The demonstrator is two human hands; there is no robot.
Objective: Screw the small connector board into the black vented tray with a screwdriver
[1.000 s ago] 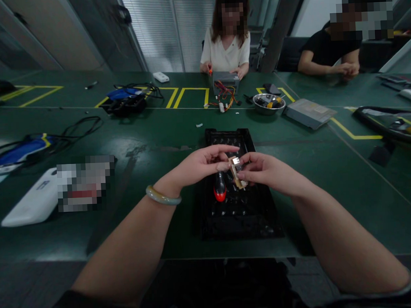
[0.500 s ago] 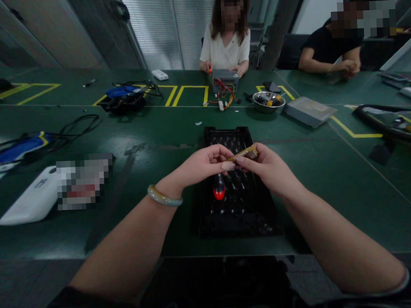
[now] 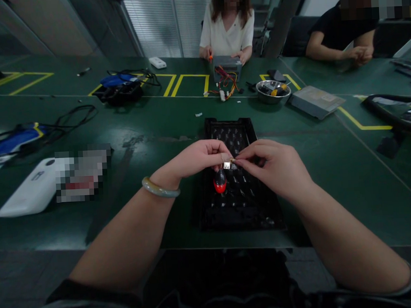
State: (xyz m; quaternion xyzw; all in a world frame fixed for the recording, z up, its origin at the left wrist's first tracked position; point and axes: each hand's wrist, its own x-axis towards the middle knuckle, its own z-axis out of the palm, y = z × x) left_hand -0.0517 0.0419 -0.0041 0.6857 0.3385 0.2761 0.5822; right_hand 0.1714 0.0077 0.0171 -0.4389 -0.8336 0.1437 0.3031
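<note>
Turned since the earlier frame, the small circuit board [image 3: 227,165] is now showing its metal socket toward the near side. It is staying between the two hands, above the black tray [image 3: 242,219]. The left hand [image 3: 200,158] is pinching it from the left, thumb and fingers bent close upon it; the right hand [image 3: 277,164] is gripping its right side, fingertips nearly meeting. Below the left fingers, a red-and-black handle [image 3: 220,184] is lying in the tray. At far right, a metal bowl [image 3: 273,98] is standing on the green table [image 3: 156,124].

Connector [image 3: 227,165] sits above tray [image 3: 242,219], between left hand [image 3: 199,159] and right hand [image 3: 277,165]; tool [image 3: 220,183] lies in tray; bowl [image 3: 274,97] stands behind tray, rightward.
</note>
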